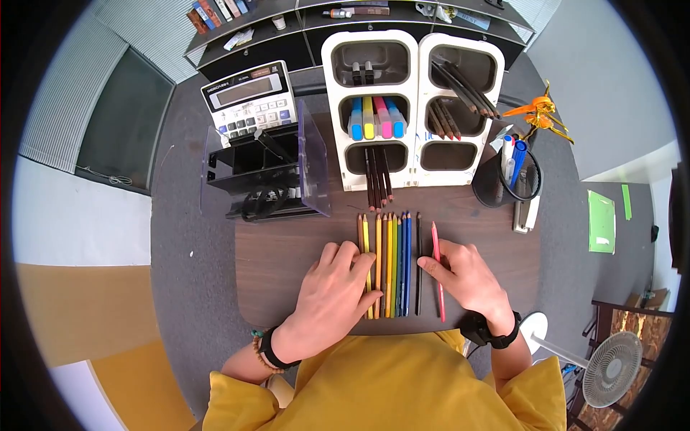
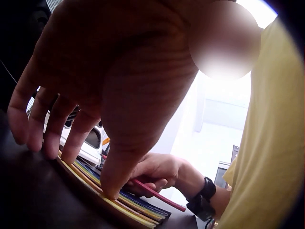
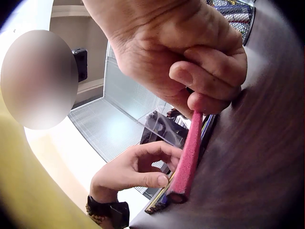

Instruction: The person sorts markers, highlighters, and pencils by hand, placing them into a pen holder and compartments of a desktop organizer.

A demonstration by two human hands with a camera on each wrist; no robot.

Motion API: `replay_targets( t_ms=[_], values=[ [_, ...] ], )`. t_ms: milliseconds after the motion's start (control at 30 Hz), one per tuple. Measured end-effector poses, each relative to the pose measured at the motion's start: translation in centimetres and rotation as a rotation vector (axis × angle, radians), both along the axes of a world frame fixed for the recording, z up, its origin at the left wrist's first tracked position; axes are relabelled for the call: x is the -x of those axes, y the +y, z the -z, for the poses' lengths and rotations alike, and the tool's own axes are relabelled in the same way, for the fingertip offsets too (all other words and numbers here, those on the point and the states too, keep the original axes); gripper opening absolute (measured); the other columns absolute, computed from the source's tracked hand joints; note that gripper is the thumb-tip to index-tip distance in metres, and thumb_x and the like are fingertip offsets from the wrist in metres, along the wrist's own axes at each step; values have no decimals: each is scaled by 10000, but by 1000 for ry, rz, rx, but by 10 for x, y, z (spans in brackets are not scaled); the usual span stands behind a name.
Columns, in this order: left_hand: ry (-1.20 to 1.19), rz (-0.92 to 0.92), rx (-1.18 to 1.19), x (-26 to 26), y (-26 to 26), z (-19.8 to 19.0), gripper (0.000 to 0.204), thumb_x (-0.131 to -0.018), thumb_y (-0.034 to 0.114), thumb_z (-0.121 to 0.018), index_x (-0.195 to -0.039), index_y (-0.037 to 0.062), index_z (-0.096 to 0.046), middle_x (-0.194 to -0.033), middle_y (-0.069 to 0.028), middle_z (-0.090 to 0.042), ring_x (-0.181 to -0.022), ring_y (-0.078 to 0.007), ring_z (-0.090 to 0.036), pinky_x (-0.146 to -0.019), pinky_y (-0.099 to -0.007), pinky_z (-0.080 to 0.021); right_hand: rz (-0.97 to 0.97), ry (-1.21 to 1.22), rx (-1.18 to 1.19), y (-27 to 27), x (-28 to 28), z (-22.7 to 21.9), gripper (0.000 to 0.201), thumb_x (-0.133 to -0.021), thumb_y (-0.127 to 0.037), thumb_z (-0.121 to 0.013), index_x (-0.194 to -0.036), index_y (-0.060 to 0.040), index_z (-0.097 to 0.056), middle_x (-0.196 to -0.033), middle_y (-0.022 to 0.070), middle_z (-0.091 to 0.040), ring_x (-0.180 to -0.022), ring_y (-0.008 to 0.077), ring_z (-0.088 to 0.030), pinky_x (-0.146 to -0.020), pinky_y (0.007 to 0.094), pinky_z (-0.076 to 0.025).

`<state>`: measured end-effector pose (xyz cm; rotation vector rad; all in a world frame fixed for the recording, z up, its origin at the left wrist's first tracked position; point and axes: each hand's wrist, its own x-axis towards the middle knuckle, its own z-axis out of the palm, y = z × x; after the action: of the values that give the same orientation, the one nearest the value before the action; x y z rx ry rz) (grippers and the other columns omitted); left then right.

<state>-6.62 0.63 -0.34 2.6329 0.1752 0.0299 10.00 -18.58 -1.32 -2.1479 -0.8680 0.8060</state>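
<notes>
A row of coloured pencils (image 1: 394, 280) lies side by side on the brown tabletop, from brown and yellow through orange and green to blue. My left hand (image 1: 327, 287) rests at the row's left side, its fingers loosely bent and the thumb tip touching the pencils. To the right of the blue ones lies a black pencil (image 1: 419, 294), slightly apart. My right hand (image 1: 471, 280) pinches a pinkish-red pencil (image 1: 440, 298) just right of it. In the right wrist view, that pencil's blunt end (image 3: 178, 196) points toward the camera, while curled fingers hide its other end.
Behind the row stands a white organizer (image 1: 417, 108) with markers and dark pencils. A calculator (image 1: 251, 97) and a black desk holder (image 1: 266, 172) are at the left. A mesh pen cup (image 1: 492, 183) and a stapler (image 1: 528, 212) stand at the right.
</notes>
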Motion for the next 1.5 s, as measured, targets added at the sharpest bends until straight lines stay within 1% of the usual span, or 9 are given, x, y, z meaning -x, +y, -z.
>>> replay_targets(
  t_ms=[33, 200, 300, 400, 533, 733, 1000, 1200, 1500],
  values=[
    [1, 0, 0, -1, 0, 0, 450, -830, 162, -861, -1191, -6, -651, -1101, -133, -544, -1052, -326, -569, -878, -431, -555, 0, 1, 0, 0, 0, 0, 294, -1008, -196, -720, -881, 61, -651, -625, 249, -583, -580, 456, -583, -561, 476, -441],
    [28, 14, 7, -4, -1, 2, 301, -855, 151, -834, -1035, 2, -645, -1035, -144, -567, -995, -321, -592, -826, -435, -560, -17, -6, 11, 0, 0, 2, 253, -1000, -160, -711, -888, 58, -650, -633, 255, -595, -608, 466, -611, -580, 486, -462],
    [-4, 32, -3, -5, -3, 5, 258, -873, 155, -818, -992, 3, -647, -989, -139, -577, -970, -314, -601, -800, -422, -559, -29, -1, -19, 2, 1, 0, 228, -989, -138, -707, -891, 57, -641, -643, 261, -606, -638, 480, -630, -600, 503, -477],
    [-35, 20, 19, -5, -3, 9, 225, -897, 147, -802, -1004, 30, -644, -960, -119, -559, -927, -320, -585, -766, -434, -524, -47, -25, -37, 3, 2, 6, 208, -982, -125, -705, -904, 51, -627, -651, 261, -615, -663, 492, -639, -616, 517, -485],
    [-19, 28, 25, -3, -2, 9, 220, -898, 145, -800, -1009, 32, -646, -957, -118, -562, -922, -317, -589, -764, -431, -526, -65, -61, -63, 6, 3, 8, 203, -982, -130, -706, -924, 43, -617, -656, 257, -623, -679, 497, -646, -631, 525, -493],
    [-11, 33, 48, 0, -2, 9, 234, -895, 142, -800, -1029, 26, -647, -973, -121, -564, -933, -326, -587, -780, -439, -528, -88, 18, -34, 12, 4, 3, 199, -993, -140, -696, -987, 35, -602, -667, 258, -630, -683, 493, -651, -645, 526, -497],
    [4, 49, 74, 0, -2, 4, 333, -878, 98, -800, -1149, 2, -633, -1077, -131, -553, -1002, -340, -586, -842, -447, -538, -91, 57, -32, 14, 4, 2, 185, -1001, -135, -688, -1005, 30, -606, -658, 240, -621, -664, 481, -641, -632, 508, -480],
    [-23, 50, 83, 1, -4, 5, 383, -873, 91, -798, -1197, -7, -619, -1118, -135, -567, -1024, -343, -586, -860, -439, -540, -91, 67, -22, 16, 4, -2, 185, -1005, -135, -685, -1011, 25, -592, -653, 234, -622, -660, 476, -645, -627, 509, -478],
    [0, 50, 79, 4, -3, 2, 322, -889, 103, -791, -1150, -9, -640, -1089, -131, -569, -1021, -340, -580, -865, -438, -536, -90, 37, -54, 14, 5, 3, 210, -1010, -150, -682, -993, 12, -550, -648, 235, -616, -675, 489, -650, -630, 524, -480]
  ],
)
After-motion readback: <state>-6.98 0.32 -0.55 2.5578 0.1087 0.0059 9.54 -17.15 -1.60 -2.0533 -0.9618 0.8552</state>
